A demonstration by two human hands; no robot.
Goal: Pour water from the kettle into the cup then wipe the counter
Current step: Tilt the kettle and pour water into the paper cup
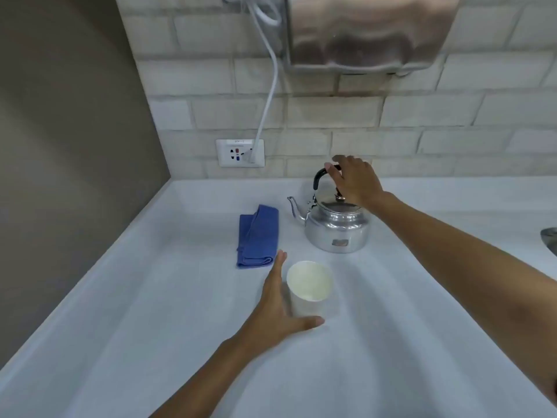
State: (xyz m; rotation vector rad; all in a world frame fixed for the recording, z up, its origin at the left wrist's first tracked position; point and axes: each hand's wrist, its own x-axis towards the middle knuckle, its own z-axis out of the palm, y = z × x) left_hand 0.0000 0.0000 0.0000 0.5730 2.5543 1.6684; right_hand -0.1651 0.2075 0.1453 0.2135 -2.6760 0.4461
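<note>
One shiny steel kettle (pixel 337 227), black-handled, upright.

No legible text anywhere, small label strip atop the white wall socket plate (pixel 240 152) at 11 o'clock too blurred to read, reddish sticker low on the shiny round metal kettle (pixel 337 227) likewise unreadable
</note>
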